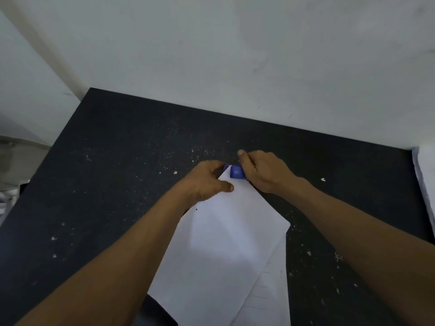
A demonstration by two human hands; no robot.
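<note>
A white sheet of paper lies folded to a point on the dark table, its tip toward the wall. My left hand pinches the paper near that tip, thumb on top. My right hand grips a blue cylinder, which looks like a glue stick. Its blue end lies against the paper's tip, between my two hands. A second, lined sheet shows under the white one at the lower right.
Small white scraps and specks dot the table. A pale wall rises directly behind the table's far edge. Something white lies at the right edge. Clutter shows off the table's left side.
</note>
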